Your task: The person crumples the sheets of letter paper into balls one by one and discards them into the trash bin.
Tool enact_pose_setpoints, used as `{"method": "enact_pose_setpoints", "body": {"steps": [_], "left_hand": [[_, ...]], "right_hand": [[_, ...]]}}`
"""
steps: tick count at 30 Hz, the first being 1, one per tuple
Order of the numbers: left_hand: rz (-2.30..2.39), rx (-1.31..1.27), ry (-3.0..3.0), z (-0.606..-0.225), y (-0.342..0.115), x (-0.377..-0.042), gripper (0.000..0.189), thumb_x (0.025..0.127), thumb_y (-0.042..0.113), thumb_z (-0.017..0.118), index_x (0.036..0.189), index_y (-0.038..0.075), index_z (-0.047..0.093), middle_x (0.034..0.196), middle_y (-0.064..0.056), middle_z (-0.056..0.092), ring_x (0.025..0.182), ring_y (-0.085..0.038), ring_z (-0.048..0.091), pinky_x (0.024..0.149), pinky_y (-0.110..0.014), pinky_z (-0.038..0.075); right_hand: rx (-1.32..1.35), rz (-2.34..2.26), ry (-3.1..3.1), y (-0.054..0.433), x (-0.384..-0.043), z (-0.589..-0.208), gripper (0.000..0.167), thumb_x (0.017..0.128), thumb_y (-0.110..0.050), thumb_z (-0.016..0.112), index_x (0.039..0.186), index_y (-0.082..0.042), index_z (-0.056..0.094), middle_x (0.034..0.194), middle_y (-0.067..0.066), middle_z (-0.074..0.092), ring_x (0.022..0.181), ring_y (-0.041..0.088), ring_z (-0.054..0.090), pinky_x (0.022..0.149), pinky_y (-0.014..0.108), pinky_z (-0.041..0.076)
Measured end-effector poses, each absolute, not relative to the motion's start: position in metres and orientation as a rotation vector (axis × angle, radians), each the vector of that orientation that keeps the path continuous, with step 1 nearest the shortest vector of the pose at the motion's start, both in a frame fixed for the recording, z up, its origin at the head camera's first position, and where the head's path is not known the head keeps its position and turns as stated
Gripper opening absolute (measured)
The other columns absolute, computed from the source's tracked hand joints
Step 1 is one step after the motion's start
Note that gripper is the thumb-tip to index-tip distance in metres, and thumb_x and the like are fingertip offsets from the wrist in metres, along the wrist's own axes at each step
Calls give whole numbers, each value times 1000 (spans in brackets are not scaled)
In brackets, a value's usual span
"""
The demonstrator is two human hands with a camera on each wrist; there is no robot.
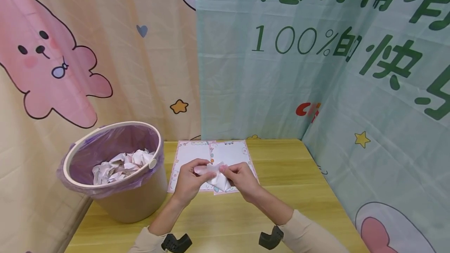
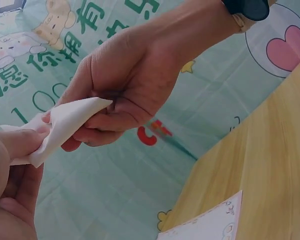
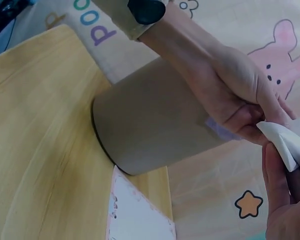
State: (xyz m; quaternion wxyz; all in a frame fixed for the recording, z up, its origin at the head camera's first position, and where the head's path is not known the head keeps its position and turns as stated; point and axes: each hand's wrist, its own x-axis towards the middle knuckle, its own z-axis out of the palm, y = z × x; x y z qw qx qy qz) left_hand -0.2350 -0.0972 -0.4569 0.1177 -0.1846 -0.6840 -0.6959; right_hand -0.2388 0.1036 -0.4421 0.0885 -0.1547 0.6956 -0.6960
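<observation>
A partly folded, crumpled sheet of white paper point(image 1: 220, 182) is held up between both hands above the table. My left hand point(image 1: 191, 179) pinches its left side between thumb and fingers. From the other side, my right hand point(image 1: 243, 179) pinches the paper with its thumb on top. In the left wrist view the paper point(image 2: 72, 122) shows a folded, pointed corner beside the right hand's curled fingers. The right wrist view shows the same paper point(image 3: 287, 142) gripped by both hands at the right edge. Two printed sheets point(image 1: 230, 151) with pink decorated borders lie beneath the hands, partly covered by them.
At the left of the wooden table point(image 1: 281, 175) stands a beige bin point(image 1: 135, 202) with a purple liner point(image 1: 84, 163). Several crumpled paper balls point(image 1: 121, 165) lie inside it. Printed curtains point(image 1: 246, 89) hang behind the table and along both sides.
</observation>
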Motion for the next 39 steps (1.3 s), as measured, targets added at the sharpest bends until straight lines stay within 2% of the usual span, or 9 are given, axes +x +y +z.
{"method": "enact_pose_setpoints", "body": {"steps": [5,9,12,17,20,23,28,35,39], "left_hand": [[-2217,-393,-1931,-457,-101,-236,40,81,-9,84,118,-5,68,94,-16,73,76,-18,67,69,-24,59],[-2399,-387,-1891,-457,-104,-234,35,85,-11,78,117,-13,64,99,-18,73,90,-21,72,80,-30,60],[-2396,-421,-1943,-459,-104,-232,31,88,-6,79,113,-16,65,99,-20,72,92,-22,72,82,-31,60],[-2298,-383,-1978,-461,-101,-233,26,89,0,80,110,-12,72,94,-18,72,82,-20,69,76,-28,60],[-2231,-358,-1979,-462,-98,-233,16,88,-3,80,101,-11,75,90,-18,72,75,-18,65,69,-26,59],[-2182,-403,-1969,-461,-97,-233,7,87,-10,77,94,-11,75,91,-20,73,73,-17,64,66,-25,58],[-2126,-544,-1957,-458,-96,-232,12,87,-19,70,89,-8,75,91,-21,72,75,-16,64,66,-23,56],[-1980,-574,-1954,-455,-92,-234,10,87,-14,74,91,-6,78,85,-16,72,72,-13,61,63,-20,51],[-1774,-624,-1973,-451,-88,-230,21,84,-17,75,91,2,82,80,-8,72,69,-14,60,62,-19,49]], "right_hand": [[-510,-2053,2191,106,-242,-440,35,103,-13,67,85,17,72,67,1,56,60,10,46,52,19,39],[-457,-2095,2171,111,-246,-439,32,103,-12,67,91,17,73,71,3,60,63,12,53,56,20,47],[-440,-2113,2148,113,-247,-439,32,103,-12,66,93,18,72,73,4,61,66,13,55,58,21,50],[-472,-2062,2160,112,-246,-440,36,103,-16,67,86,16,69,73,5,61,65,14,57,58,22,52],[-483,-2011,2113,114,-246,-442,34,104,-16,66,93,15,70,79,6,66,68,15,65,62,29,60],[-538,-1940,2022,119,-249,-443,30,104,-15,65,107,15,69,87,10,71,71,18,71,65,38,63],[-686,-1813,1920,130,-256,-440,32,103,-13,66,112,18,67,91,13,74,75,20,73,70,45,63],[-573,-1843,1931,127,-256,-436,26,103,-5,64,104,20,69,86,12,73,72,19,71,71,40,63],[-411,-1919,1900,123,-253,-439,23,102,-2,62,105,20,69,78,10,70,64,16,69,66,35,63]]}}
